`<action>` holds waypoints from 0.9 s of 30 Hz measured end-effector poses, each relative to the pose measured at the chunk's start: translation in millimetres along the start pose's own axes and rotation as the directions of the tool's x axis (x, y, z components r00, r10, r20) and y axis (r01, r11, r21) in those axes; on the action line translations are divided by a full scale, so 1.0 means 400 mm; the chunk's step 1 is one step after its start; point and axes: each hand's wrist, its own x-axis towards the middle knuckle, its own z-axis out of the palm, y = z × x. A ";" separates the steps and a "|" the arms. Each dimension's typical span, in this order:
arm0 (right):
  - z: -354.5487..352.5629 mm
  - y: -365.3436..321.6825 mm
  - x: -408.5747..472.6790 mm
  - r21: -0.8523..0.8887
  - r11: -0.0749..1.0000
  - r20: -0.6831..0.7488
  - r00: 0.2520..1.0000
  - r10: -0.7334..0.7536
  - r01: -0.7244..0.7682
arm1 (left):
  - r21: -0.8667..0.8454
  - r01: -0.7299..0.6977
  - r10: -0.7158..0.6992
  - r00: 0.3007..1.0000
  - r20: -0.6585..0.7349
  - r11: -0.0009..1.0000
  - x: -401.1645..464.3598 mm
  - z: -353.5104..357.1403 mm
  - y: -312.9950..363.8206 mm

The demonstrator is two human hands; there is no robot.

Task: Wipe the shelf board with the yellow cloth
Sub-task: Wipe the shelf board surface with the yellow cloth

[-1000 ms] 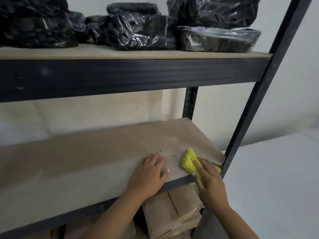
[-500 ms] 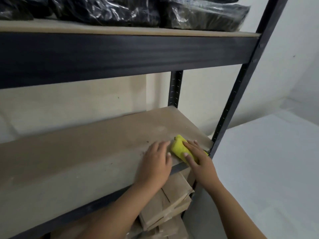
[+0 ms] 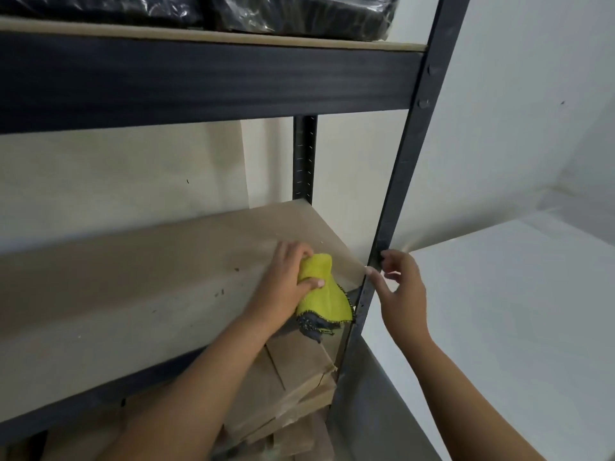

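Gripping the yellow cloth (image 3: 321, 287) now is the left hand (image 3: 286, 287), fingers wrapped round the bunched top, thumb clamped across it, w/ the loose hem dangling off the front edge just below the palm. Right hand (image 3: 401, 291) is empty, fingers loosely spread, fingertips touching the dark upright post (image 3: 412, 154) beside the cloth hand, prob. for bracing. Shelf board (image 3: 139, 294) stretches away left of the cloth hand, and dark specks (image 3: 219, 292) show there, just beyond the wrist. So, by the look of it, only the corner nearest the hands could be done; the long stretch leftwards looks unwiped, most of the job left.
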 end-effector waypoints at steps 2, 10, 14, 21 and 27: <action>0.005 0.014 0.021 0.036 0.999 0.033 0.999 0.021 -0.022 | 0.153 -0.037 0.048 0.996 -0.071 0.988 -0.005 -0.003 0.011; 0.037 0.075 0.027 0.204 0.976 0.267 0.963 0.023 -0.080 | 0.347 0.132 -0.132 0.991 -0.023 0.929 -0.063 0.093 0.091; 0.050 0.086 0.017 0.251 0.964 0.245 0.969 0.030 -0.093 | 0.410 0.006 -0.056 0.992 0.109 0.912 -0.079 0.100 0.066; 0.038 0.096 0.029 0.173 0.985 0.283 0.956 -0.076 0.027 | 0.254 -0.149 0.055 0.938 0.342 0.956 0.015 0.061 0.019; 0.020 0.095 0.037 0.186 0.980 0.349 0.928 -0.130 0.068 | 0.203 -0.142 0.005 0.829 0.559 0.969 0.125 0.027 0.023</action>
